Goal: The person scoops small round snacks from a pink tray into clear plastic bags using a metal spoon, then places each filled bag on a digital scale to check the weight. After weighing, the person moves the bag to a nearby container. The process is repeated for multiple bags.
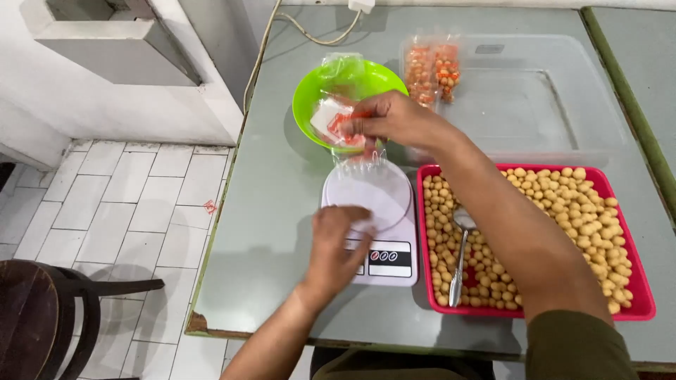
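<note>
Plastic bag [366,169], clear and empty, hangs over the white kitchen scale [373,211] at frame centre.

Left of centre, the left hand [336,243] rests on the scale's front with loosely curled fingers, holding nothing. Above it, over the green bowl [310,91], the right hand [394,119] pinches the bag's top in a narrow grip, so the bag's long axis runs down toward the scale. At the right, a red tray [644,295] of tan coated nuts [563,204] holds a metal spoon [459,253] on the grey bench [274,211].
</note>
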